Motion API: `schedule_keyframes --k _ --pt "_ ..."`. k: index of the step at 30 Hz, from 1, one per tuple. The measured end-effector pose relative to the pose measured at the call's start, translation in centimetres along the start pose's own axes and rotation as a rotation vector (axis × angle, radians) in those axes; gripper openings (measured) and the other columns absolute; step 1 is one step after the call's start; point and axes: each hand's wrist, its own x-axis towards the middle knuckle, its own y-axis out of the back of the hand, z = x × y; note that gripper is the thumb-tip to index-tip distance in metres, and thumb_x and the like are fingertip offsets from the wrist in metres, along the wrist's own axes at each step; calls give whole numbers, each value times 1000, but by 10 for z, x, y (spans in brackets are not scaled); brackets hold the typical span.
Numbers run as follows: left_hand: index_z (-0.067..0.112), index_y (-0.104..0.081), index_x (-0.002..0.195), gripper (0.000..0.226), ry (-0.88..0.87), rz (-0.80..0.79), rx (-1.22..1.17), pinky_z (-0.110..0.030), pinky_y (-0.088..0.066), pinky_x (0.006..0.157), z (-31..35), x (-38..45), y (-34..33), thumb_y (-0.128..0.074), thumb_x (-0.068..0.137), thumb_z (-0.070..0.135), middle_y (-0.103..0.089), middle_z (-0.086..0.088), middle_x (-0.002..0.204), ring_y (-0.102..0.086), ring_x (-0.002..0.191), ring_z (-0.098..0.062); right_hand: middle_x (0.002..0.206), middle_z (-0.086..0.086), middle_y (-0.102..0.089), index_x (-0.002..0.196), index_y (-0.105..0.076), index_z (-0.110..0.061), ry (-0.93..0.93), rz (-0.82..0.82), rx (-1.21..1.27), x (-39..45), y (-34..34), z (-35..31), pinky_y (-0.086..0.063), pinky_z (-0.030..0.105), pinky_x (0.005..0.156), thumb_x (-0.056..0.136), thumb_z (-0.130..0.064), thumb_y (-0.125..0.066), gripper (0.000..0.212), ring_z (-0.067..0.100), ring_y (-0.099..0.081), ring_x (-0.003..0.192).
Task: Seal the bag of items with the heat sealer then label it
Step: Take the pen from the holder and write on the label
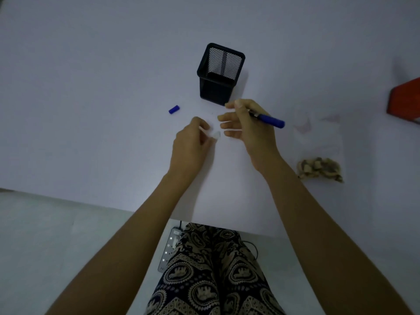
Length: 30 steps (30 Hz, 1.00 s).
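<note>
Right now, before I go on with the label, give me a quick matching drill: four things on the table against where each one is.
Things:
1. blue pen
2. pen cap
3. mesh pen holder
4. clear bag

Places:
A. lying loose on the table, left of the hands
B. standing upright beyond the hands
C. gripped in the right hand
D. lying flat at the right side, brown items in its near end

Pairs: 1-C, 2-A, 3-B, 4-D
</note>
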Motion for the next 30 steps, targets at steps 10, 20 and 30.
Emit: schedule_keyframes --k 10,20,30 --pt "15 -52 112 27 40 88 -168 2 -42 57 28 17 9 -65 88 16 -57 9 81 -56 64 2 84 15 -70 87 -58 -14 17 24 -166 1 -7 10 -57 51 81 83 -14 -70 13 29 -70 82" --pt "11 -47 124 38 -117 -32 -136 -22 -53 75 22 -8 -6 -60 88 14 -66 -5 99 -63 84 -13 64 -16 -65 84 -54 -15 49 9 -184 8 4 40 -54 23 70 80 -8 -75 22 1 -64 68" --pt "1 -64 117 27 -506 34 319 -32 -45 93 -30 -9 -32 -54 93 11 -67 -15 116 -64 100 -29 74 7 -65 87 -58 -4 548 35 -776 20 5 64 -50 26 61 85 -5 -66 8 18 -59 63"
